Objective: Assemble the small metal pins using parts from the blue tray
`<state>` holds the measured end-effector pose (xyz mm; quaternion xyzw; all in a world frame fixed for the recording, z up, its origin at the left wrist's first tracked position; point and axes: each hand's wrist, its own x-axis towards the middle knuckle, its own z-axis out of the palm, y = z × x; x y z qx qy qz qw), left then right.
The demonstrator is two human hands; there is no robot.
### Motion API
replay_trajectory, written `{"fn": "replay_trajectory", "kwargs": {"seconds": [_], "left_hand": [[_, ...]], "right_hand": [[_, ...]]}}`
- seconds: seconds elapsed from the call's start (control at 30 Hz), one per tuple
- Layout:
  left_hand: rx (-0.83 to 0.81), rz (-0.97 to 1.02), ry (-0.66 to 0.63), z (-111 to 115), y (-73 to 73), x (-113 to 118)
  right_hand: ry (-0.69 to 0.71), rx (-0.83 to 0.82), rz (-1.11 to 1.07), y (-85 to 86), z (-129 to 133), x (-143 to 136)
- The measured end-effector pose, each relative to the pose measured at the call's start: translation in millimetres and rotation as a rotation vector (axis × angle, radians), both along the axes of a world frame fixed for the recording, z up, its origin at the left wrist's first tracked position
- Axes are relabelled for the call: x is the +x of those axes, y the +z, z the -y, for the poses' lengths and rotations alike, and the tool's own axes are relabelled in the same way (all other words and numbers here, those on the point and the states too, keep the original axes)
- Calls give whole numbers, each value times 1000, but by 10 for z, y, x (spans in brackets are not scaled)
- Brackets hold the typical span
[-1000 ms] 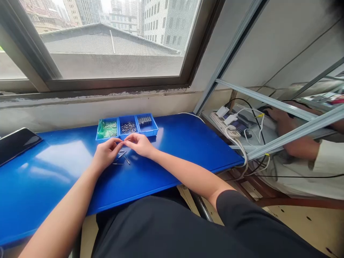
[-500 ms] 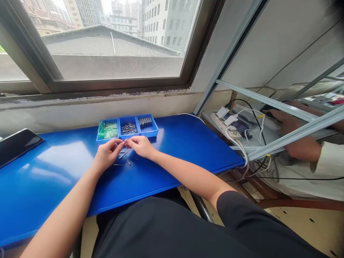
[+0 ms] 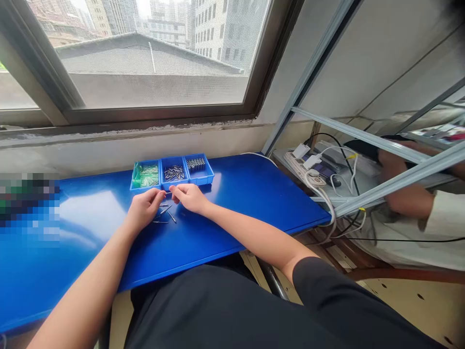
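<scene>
Over the blue table (image 3: 225,218), my left hand (image 3: 144,207) is closed in a pinch, with a small part at its fingertips too tiny to identify. My right hand (image 3: 189,198) is also closed, thumb against fingers, just to the right of it; what it holds is hidden. Several thin metal pins (image 3: 172,217) lie on the table below the hands. Behind them stand three joined blue bins: the left bin has clear pieces in a green bag (image 3: 137,175), the middle one metal pins (image 3: 174,173), the right one metal cylinders (image 3: 196,164).
A blurred-out patch (image 3: 29,198) covers the table's left end. The window frame (image 3: 156,114) runs behind the table. At right, a metal rack (image 3: 359,138) stands before a power strip (image 3: 305,169), cables and another person's arm (image 3: 407,194).
My fingertips have moved slightly apart, the left hand a little left and the right a little right. The other person's arm beyond the rack has shifted.
</scene>
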<state>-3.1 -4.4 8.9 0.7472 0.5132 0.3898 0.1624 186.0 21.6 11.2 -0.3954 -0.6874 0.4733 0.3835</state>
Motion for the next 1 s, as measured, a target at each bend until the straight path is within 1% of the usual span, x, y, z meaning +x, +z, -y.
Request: {"fn": "replay_trajectory", "kwargs": {"seconds": [0.23,0.47,0.6,0.8,1.0], "left_hand": [[2,17,5,10,-5,-3],[13,30,-3,9,-16,5],[12,9,-3,7,-14,2],[14,-41,22,-5,9,-3],[13,-26,35,-12,-12,-11]], "right_hand": [[-7,-16,-43,-9,0,-13],[-28,27,-59,-61,-25,-23],[-18,31,-76,-86,-37,-24],[2,45,-71,-75,-23,-17],[3,37,-72,-100,-36,-19]]}}
